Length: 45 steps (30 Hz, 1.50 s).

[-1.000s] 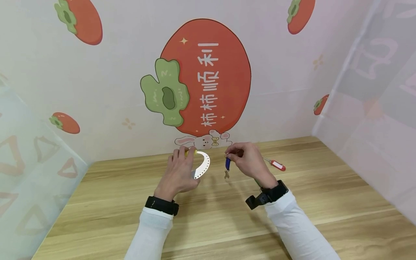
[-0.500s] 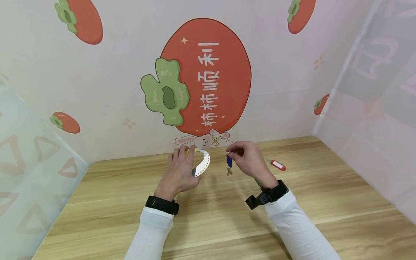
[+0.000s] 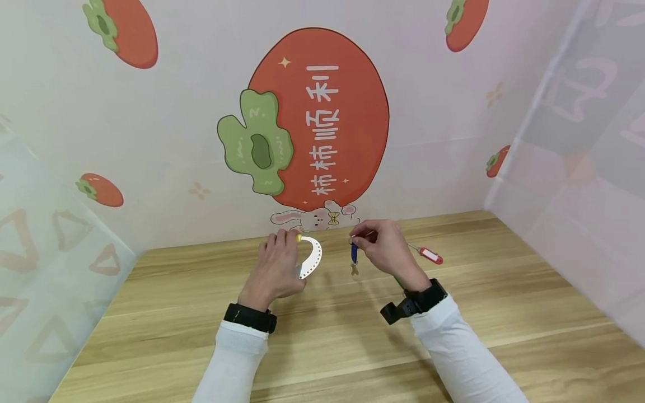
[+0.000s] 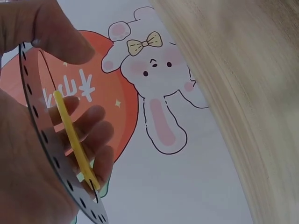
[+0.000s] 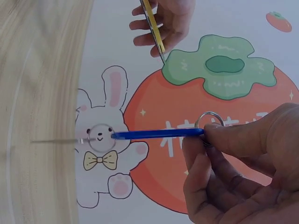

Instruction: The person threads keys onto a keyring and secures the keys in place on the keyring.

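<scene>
Dipping slightly, the left hand (image 3: 274,266) grips the curved strip (image 3: 314,259) at left; the right hand (image 3: 388,249) pinches the blue tag (image 3: 354,254) at right, apparently a key (image 3: 354,270) dangling: both things remain held.

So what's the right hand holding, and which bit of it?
A blue key tag. The right hand pinches its upper end, by a metal ring; a key hangs below.

The ring (image 5: 209,113) looks shiny metal, blue tag (image 5: 159,134) and yellow rod (image 4: 76,140) smooth plastic, tabletop (image 3: 176,336) wood-grained.
</scene>
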Tool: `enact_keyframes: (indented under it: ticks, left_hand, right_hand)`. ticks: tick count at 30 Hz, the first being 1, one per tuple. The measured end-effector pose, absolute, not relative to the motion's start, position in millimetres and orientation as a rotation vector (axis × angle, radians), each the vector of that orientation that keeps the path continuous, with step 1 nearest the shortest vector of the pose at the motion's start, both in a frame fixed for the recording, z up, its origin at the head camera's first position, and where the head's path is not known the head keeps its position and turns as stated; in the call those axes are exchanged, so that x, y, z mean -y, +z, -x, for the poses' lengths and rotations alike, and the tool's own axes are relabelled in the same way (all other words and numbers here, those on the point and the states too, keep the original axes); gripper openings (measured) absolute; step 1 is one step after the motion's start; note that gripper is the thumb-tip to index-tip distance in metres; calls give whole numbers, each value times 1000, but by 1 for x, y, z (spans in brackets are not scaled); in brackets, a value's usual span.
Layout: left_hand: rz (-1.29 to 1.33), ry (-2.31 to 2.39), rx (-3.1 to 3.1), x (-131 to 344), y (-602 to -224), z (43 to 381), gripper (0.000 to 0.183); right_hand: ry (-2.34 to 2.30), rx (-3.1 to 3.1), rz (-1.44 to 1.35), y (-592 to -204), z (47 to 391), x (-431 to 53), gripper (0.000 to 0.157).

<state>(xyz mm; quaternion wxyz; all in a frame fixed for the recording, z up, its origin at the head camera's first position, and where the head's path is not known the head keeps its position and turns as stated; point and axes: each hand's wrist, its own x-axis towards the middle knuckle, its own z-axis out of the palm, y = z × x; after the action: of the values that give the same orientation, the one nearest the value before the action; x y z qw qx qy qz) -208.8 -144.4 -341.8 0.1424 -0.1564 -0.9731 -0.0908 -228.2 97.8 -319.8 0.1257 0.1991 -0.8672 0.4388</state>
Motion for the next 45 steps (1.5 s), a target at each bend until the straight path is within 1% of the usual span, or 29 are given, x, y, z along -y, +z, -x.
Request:
enact_keyframes:
  ticks: [9, 18, 25, 35, 41, 45]
  left_hand:
    - [421, -260, 2866, 146, -340, 208, 94]
    - [393, -295, 2860, 147, -339, 208, 91]
    - [384, -293, 2849, 147, -338, 208, 92]
    - [386, -291, 2847, 146, -338, 208, 92]
    - [383, -289, 2848, 145, -336, 207, 93]
    - [381, -293, 2848, 145, -333, 206, 94]
  right_hand:
    - [1278, 2519, -598, -321, 228, -98, 9]
    - [1283, 2487, -602, -321, 229, -98, 9]
    - [1382, 2464, -591, -319, 228, -97, 16]
    - [1422, 2471, -584, -317, 226, -95, 6]
    - [1432, 2381, -647, -318, 225, -93, 16]
    - [1424, 2354, -670, -319, 226, -93, 14]
